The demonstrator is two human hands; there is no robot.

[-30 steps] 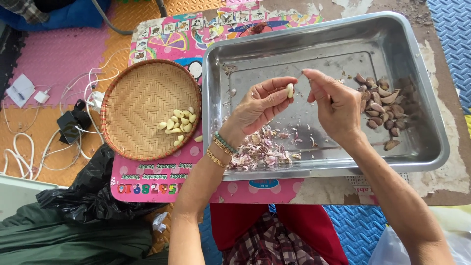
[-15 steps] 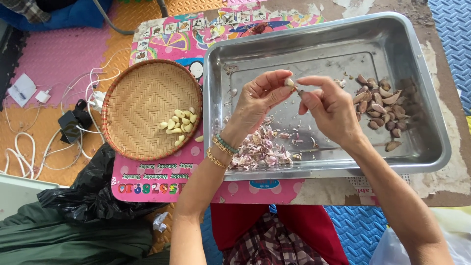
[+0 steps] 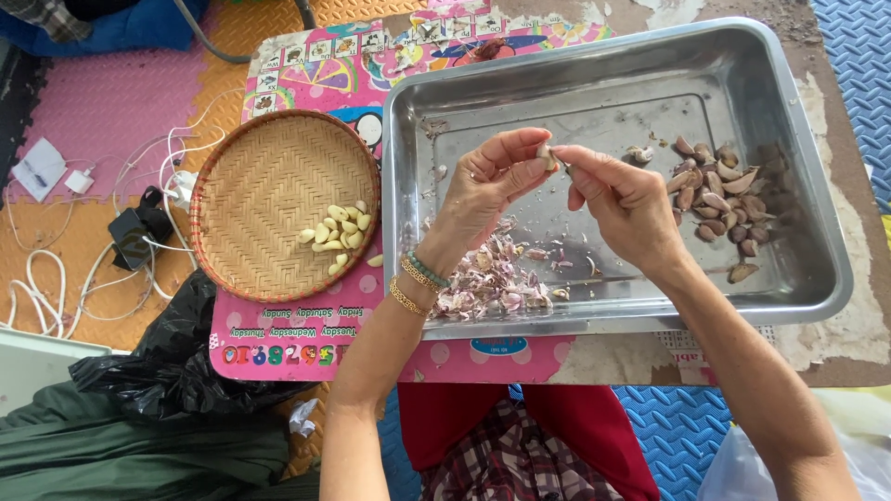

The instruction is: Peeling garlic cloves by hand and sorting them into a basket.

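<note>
Here, a single garlic clove (image 3: 546, 154) sits pinched between the thumb and fingertips of the left hand (image 3: 487, 186), held in the air above the middle of a large steel tray (image 3: 798, 111). The right hand (image 3: 624, 197) meets it from the other side, its thumb and forefinger pressed together on the tip of the clove, the remaining fingers curled loosely below. Both hands are touching the same clove; whether any skin is coming away from it is too small to tell. The left wrist wears a few beaded bracelets (image 3: 416, 281). Under the hands, on the near part of the tray floor, lies a heap of purplish papery skins (image 3: 487, 283). At the right end of the tray is a pile of unpeeled brown cloves (image 3: 719, 197), well apart from the skins. Just beside the tray on the left stands a round woven basket (image 3: 251, 186) holding a small cluster of peeled pale cloves (image 3: 336, 232), with one more lying just outside its rim. Tray and basket rest on a pink printed mat (image 3: 288, 343). Further left, white cables and a charger (image 3: 125, 237) lie on foam floor tiles, and a black plastic bag (image 3: 162, 362) is bunched at the lower left.
</note>
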